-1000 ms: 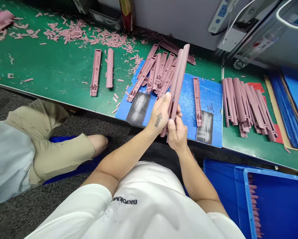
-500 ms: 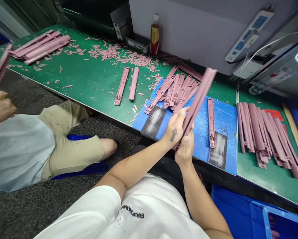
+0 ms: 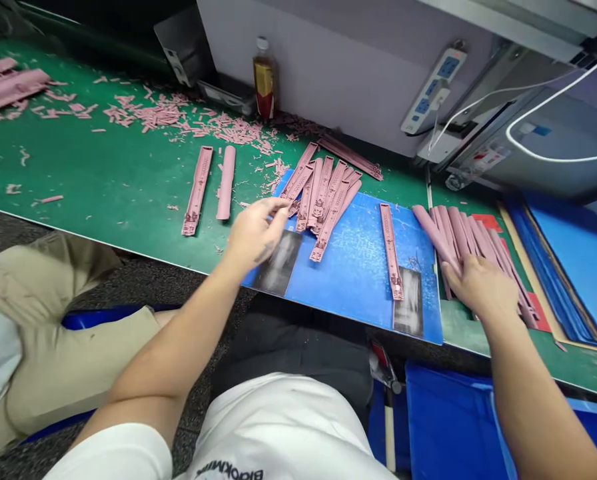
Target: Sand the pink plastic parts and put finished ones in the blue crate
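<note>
My right hand (image 3: 483, 287) is at the row of pink half-round plastic pieces on the right, its fingers closed on the near end of a slanted pink plastic piece (image 3: 434, 237). That piece lies against the left side of the row (image 3: 461, 230). Over the left part of the blue board, my left hand (image 3: 258, 233) pinches the near end of a pink plastic strip (image 3: 298, 183) at the edge of a loose pile (image 3: 328, 200). The fingers hide that strip's end. A single pink strip (image 3: 391, 253) lies apart on the blue board (image 3: 348, 280).
Two pink pieces (image 3: 226, 183) lie on the green table (image 3: 113, 180) left of the board. Pink scraps (image 3: 163, 113) litter the back, near a bottle (image 3: 265, 80). A power strip (image 3: 433, 90) hangs on the wall. Another person's leg (image 3: 78, 360) is at left.
My hands have parted. The right hand carried the pink piece from in front of me to the row on the right; the left moved to the pile. The view has turned right.
</note>
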The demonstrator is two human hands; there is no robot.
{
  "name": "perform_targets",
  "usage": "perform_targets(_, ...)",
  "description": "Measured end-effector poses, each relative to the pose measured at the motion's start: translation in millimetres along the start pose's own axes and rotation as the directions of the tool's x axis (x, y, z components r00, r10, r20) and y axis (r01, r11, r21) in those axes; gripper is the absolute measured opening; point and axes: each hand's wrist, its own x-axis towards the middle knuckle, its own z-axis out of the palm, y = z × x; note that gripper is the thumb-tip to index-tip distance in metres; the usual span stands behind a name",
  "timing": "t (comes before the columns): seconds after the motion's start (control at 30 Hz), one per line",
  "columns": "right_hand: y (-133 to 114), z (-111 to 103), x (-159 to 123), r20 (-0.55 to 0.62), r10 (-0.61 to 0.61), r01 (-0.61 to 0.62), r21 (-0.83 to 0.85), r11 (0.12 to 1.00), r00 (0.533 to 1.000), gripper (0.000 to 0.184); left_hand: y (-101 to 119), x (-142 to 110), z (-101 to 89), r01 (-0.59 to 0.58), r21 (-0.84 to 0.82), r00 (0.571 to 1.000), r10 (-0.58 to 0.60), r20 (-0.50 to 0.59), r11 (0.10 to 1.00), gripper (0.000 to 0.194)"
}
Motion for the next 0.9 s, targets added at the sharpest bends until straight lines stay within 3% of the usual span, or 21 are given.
perform_targets(0.1, -11.5, -0.9, 35.2, -0.136, -0.077, 0.074, -0.024, 0.997, 0.988, 0.059, -23.1, 13.2, -16.6, 0.064, 0.356, 0.993, -0.095, 0.069, 0.932, 0.054)
perform_targets(0.17, -47.7, -5.4, 73.8, -0.182, -0.183, 0.199, 0.073, 0.977, 0.966, 0.062, -26.2, 17.6, -12.5, 0.044, 0.499, 0.981, -0.132, 0.142, 0.866, 0.055)
perform_targets(0.23, -95.7, -9.9, 124.7, -0.129, -0.276, 0.295, 0.171, 0.94, 0.952, 0.06, -22.4, 19.4, -3.8, 0.012, 0.582, 0.965, -0.161, 0.205, 0.813, 0.053)
perform_targets(0.33, -165.3, -13.5, 206.7, -0.044, -0.349, 0.35, 0.217, 0.911, 0.936, 0.064, -16.4, 18.5, 2.9, 0.03, 0.624, 0.947, -0.222, 0.232, 0.781, 0.045)
perform_targets(0.4, -198.1, -14.6, 249.5, 0.042, -0.354, 0.337, 0.222, 0.915, 0.934, 0.072, -18.2, 16.0, -1.0, 0.06, 0.592, 0.942, -0.242, 0.233, 0.804, 0.038)
perform_targets(0.5, -218.7, -18.2, 276.2, 0.132, -0.331, 0.304, 0.19, 0.934, 0.934, 0.067, -29.8, 8.7, -15.1, 0.13, 0.432, 0.951, -0.235, 0.2, 0.892, 0.036)
perform_targets(0.57, -214.6, -23.9, 264.5, 0.153, -0.288, 0.264, 0.158, 0.951, 0.945, 0.06, -38.1, 2.0, -24.0, 0.213, 0.229, 0.954, -0.253, 0.16, 0.95, 0.039)
perform_targets(0.63, -201.4, -33.1, 230.9, 0.184, -0.244, 0.222, 0.129, 0.966, 0.952, 0.055, -41.7, -4.5, -28.0, 0.3, -0.042, 0.947, -0.293, 0.133, 0.953, 0.04)
perform_targets(0.77, -172.1, -54.6, 130.2, 0.29, -0.25, 0.227, 0.11, 0.968, 0.924, 0.044, -27.0, -13.1, -16.1, 0.387, -0.505, 0.918, -0.375, 0.129, 0.772, 0.043)
perform_targets(0.83, -160.7, -60.1, 83.9, 0.301, -0.27, 0.232, 0.157, 0.96, 0.915, 0.038, -11.0, -17.4, -3.9, 0.405, -0.608, 0.91, -0.37, 0.19, 0.683, 0.041)
perform_targets(0.9, -151.5, -59.5, 46.8, 0.244, -0.249, 0.176, 0.285, 0.942, 0.937, 0.03, 5.5, -23.3, 8.1, 0.415, -0.668, 0.908, -0.33, 0.259, 0.618, 0.04)
